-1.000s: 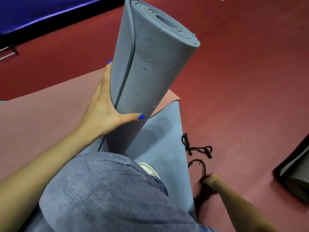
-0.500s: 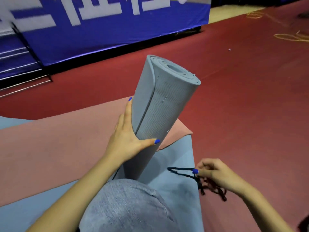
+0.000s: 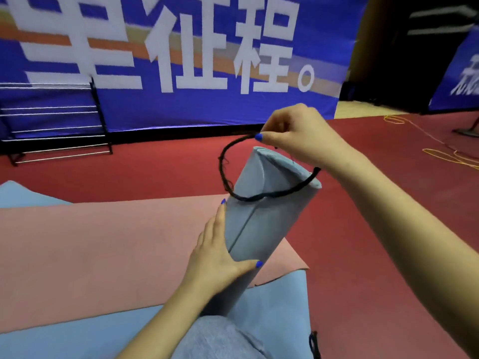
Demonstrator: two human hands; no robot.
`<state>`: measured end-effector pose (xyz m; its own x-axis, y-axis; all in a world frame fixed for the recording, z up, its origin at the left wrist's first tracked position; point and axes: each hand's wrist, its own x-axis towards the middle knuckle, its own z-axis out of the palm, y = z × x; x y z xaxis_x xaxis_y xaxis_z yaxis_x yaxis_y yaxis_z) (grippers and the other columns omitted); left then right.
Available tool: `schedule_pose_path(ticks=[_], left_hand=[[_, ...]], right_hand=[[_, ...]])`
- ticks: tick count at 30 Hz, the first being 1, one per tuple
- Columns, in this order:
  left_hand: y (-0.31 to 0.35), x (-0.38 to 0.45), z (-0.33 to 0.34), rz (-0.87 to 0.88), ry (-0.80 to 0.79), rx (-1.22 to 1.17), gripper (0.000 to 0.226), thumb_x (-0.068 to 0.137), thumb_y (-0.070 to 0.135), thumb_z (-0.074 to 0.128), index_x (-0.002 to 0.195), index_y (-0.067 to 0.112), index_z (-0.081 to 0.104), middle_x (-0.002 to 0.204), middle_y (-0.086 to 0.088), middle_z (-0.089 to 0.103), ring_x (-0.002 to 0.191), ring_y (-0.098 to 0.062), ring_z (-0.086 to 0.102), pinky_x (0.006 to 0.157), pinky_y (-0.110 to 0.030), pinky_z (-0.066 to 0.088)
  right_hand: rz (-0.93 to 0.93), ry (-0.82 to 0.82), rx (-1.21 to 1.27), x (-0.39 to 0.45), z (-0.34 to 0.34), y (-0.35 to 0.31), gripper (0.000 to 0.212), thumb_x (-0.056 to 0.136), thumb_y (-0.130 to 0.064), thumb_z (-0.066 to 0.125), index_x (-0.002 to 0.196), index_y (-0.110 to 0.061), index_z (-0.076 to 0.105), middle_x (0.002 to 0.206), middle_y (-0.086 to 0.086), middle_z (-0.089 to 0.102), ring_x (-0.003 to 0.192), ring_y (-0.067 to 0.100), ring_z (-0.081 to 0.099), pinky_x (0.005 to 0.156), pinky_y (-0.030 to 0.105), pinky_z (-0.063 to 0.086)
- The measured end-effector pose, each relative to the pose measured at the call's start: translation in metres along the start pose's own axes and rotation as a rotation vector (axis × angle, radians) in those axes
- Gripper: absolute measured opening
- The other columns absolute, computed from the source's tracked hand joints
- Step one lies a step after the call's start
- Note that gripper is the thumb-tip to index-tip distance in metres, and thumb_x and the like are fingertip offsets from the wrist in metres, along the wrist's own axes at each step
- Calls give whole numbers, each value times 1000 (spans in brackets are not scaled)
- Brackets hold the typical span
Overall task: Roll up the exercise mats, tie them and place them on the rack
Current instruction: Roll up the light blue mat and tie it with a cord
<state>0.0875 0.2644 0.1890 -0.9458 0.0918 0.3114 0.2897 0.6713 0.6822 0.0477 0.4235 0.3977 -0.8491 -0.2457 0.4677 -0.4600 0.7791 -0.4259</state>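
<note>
— Mat position? 
— Rolled grey mat (image 3: 264, 224) is held tilted on the floor mats, gripped by the left hand (image 3: 217, 257).
— Right hand (image 3: 298, 136)? 
— Black cord loop (image 3: 248, 195) is pinched over the roll's top.

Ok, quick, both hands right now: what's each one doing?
Left hand: holds the rolled grey mat upright, thumb and fingers around it.
Right hand: pinches the black cord loop over the roll's top.
</note>
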Motion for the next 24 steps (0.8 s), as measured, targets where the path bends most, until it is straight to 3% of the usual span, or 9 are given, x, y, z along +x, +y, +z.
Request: schedule_pose_path(ticks=[4,8,12,14,16,18,21,22,24], left_hand=[[-4,-3,-8,-4,14,12,131,60,59,78,135,53,-30,151,15,16,137,-14,27,104,-32,35],[-9,0,-14,-18,8,8,132,60,61,78,137,51,-29,151,14,17,137,-15,28,104,-32,36],[-9,-2,-20,-17,8,33,131,59,63,76,139,49,-27,147,15,21,133,-15,33,99,-31,38],[-8,-5,-22,-25,4,44,132,58,64,75,135,53,-31,145,16,23,131,-15,35,97,-32,39],[-10,-5,-26,-48,9,21,132,57,64,76,129,58,-34,144,16,25,131,-16,37,96,-33,40],[-14,-3,-32,-65,25,-5,131,56,64,78,130,60,-31,146,16,25,131,-16,38,96,-34,41],[-22,-1,-41,-65,28,2,131,57,63,78,138,55,-23,151,18,23,133,-16,38,97,-34,40],[-23,0,-43,-65,27,1,131,56,63,79,139,54,-22,152,19,23,134,-15,38,97,-34,41],[-24,1,-45,-72,34,-3,131,56,62,79,140,54,-20,153,20,21,135,-15,38,97,-34,40]], right_hand=[[169,-124,-119,31,15,22,15,84,-23,67,84,-9,71,65,1,60,50,8,47,44,17,37],[411,-192,71,44,18,43,26,84,-18,69,65,-7,55,55,3,41,39,13,29,36,16,23],[583,-242,105,47,24,57,23,86,-14,65,69,-11,50,47,2,37,32,11,28,36,12,22],[697,-259,223,42,30,64,16,87,-14,63,72,-11,58,41,-2,46,29,8,39,34,12,30],[782,-294,365,31,34,67,16,88,-11,59,72,-11,62,51,1,55,39,10,49,42,16,40],[835,-306,556,13,38,67,31,89,-5,45,61,-15,52,44,-1,43,35,8,37,41,15,28],[885,-121,1156,-25,57,49,39,75,-1,41,41,-19,36,38,-8,24,28,3,19,39,11,8],[863,-25,1218,-42,67,40,38,77,-1,41,45,-21,36,40,-8,23,29,3,18,39,10,8],[817,145,1116,-71,89,22,33,96,-9,40,65,-18,39,45,-6,26,32,4,19,36,11,13]])
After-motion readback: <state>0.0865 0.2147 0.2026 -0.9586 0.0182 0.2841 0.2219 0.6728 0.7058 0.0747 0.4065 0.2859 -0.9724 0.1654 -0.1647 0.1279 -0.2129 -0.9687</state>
